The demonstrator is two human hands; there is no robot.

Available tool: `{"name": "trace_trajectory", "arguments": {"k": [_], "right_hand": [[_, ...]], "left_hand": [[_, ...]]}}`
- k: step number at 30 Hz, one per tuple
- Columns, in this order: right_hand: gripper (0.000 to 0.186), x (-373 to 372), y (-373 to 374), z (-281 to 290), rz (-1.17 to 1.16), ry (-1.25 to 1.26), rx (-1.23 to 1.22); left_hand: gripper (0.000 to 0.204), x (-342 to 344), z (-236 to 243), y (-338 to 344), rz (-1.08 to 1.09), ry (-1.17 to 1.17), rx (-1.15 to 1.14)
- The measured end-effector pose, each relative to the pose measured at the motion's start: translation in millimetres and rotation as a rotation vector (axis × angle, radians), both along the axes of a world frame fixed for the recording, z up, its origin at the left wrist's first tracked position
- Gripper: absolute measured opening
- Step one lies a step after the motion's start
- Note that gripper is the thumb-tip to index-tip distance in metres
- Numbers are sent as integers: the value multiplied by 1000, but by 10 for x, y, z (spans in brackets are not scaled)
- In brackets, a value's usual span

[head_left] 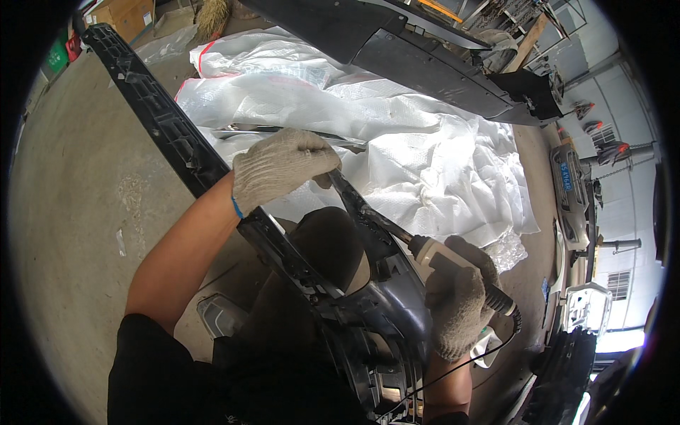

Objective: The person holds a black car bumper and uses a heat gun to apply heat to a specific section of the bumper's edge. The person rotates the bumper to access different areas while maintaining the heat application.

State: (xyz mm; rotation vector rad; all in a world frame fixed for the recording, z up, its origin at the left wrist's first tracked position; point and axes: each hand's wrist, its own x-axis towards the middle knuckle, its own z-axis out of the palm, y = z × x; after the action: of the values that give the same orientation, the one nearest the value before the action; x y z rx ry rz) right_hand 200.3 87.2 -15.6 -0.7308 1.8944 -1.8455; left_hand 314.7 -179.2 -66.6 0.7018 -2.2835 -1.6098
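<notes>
A long black plastic car bumper [166,127] lies across my lap, running from the far left down to the lower middle. My left hand [283,168], in a knitted grey glove, reaches over it. Its fingers are closed on the end of a narrow arm of the bumper. My right hand [459,301], also gloved, is wrapped around the beige handle of a corded tool [433,256] that looks like a soldering iron. The tool's metal shaft points up and left, along the narrow arm. Its tip is hard to make out against the black plastic.
White plastic sheeting [418,163] covers the floor ahead, with another dark bumper [432,71] at its far side. A cardboard box [124,20] and a straw broom [211,18] stand far left. A grey bumper [569,191] and black parts [567,368] line the right.
</notes>
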Motion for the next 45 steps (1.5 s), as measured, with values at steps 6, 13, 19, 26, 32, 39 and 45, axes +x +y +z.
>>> {"name": "trace_trajectory", "arguments": {"k": [6, 13, 19, 26, 32, 39, 45], "right_hand": [[49, -24, 5, 19, 20, 19, 13], [50, 0, -14, 58, 26, 34, -19], [50, 61, -20, 107, -55, 45, 7], [51, 1, 17, 88, -80, 62, -12], [53, -8, -5, 61, -46, 69, 33], [52, 1, -16, 30, -17, 70, 32], [51, 15, -48, 46, -21, 66, 35]], "left_hand": [[30, 28, 35, 4, -52, 44, -157], [23, 19, 34, 7, -32, -8, -113], [29, 28, 43, 6, -59, 57, -176], [32, 25, 66, 32, 16, 2, 20], [33, 20, 63, 21, 12, -17, 30], [33, 22, 108, 13, 12, -42, 39], [33, 24, 75, 7, -9, 0, 95]]}}
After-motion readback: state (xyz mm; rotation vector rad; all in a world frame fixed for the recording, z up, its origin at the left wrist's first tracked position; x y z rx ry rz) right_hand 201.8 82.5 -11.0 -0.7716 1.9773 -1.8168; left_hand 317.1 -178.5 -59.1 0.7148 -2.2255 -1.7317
